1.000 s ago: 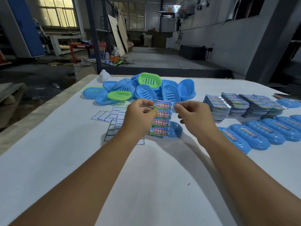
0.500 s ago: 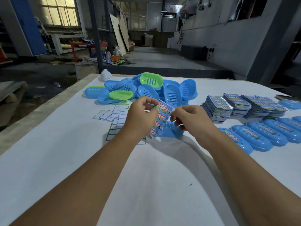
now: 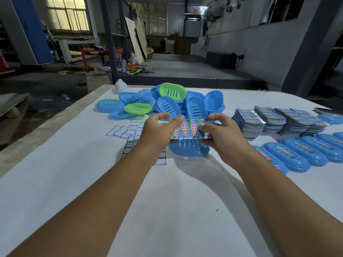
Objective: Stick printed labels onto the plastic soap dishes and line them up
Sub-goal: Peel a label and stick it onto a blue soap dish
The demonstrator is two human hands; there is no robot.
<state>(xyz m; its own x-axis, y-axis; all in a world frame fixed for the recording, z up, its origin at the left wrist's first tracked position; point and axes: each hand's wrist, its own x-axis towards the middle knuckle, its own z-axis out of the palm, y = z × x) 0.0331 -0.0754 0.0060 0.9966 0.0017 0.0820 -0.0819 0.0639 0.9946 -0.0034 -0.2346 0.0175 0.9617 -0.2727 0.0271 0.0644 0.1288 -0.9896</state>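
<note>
From where I sit, the left edge shows spent backing sheets [image 3: 130, 132] lying flat on the white table [image 3: 74, 182], with the heap of unlabelled soap dishes [image 3: 167, 104] behind them — blue ones mostly, two green. My left hand [image 3: 157, 132] comes next: thumb and curled fingers pinch the left end of the label sheet [image 3: 187, 129], which hangs in the air with its long axis running left to right between both hands. Directly under the sheet, and nearer me than the heap, sits the blue soap dish [image 3: 189, 150], slotted and lying long-side across my view; both hands are about equally near it, just above. My right hand [image 3: 222, 134] pinches the sheet's right end, fingers curled over the top edge. I judge the coming move turns on that stacking — the sheet above, the dish below, axes roughly parallel. Further right stand the stacks of label sheets [image 3: 259, 121], then the row of labelled dishes [image 3: 306, 153], touching side by side and cut off at the frame edge. The sheet hides the dish's far rim, and whether a label is already peeling loose I cannot tell.
</note>
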